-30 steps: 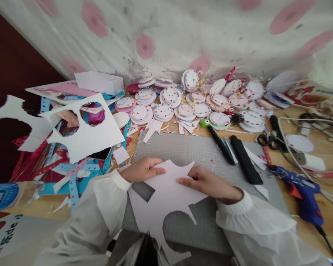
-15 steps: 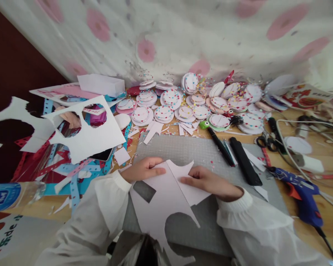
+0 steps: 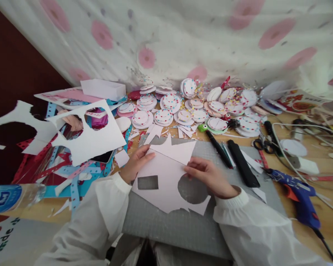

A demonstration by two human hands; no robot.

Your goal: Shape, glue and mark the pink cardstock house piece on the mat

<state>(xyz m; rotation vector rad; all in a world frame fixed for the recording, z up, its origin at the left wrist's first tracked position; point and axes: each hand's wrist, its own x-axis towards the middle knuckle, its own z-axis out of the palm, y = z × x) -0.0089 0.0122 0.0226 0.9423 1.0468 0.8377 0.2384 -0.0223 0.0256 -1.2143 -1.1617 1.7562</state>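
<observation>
A white foam or card sheet (image 3: 166, 177), with a rectangular hole, a round hole and ragged cut edges, is held over the grey cutting mat (image 3: 183, 223). A straight line crosses it, with a pointed part on the far side; whether that is a cut or a fold I cannot tell. My left hand (image 3: 135, 162) pinches the left edge, thumb on top. With thumb and fingers my right hand (image 3: 208, 175) grips the right edge above the round hole. Right of the sheet lie a black pen (image 3: 219, 149) and a long black case-like object (image 3: 242, 162).
Several round white layered pieces with coloured beads (image 3: 163, 117) line the back. Cut sheets (image 3: 111, 133) and ribbon scraps (image 3: 72, 173) pile up at left beside a plastic bottle (image 3: 11, 197). On the right are a blue glue gun (image 3: 301, 197), scissors (image 3: 263, 145) and cables.
The sheet has turned so its round hole is now on the right and its points face away from me. A straight line across it came into view. Both hands still hold it.
</observation>
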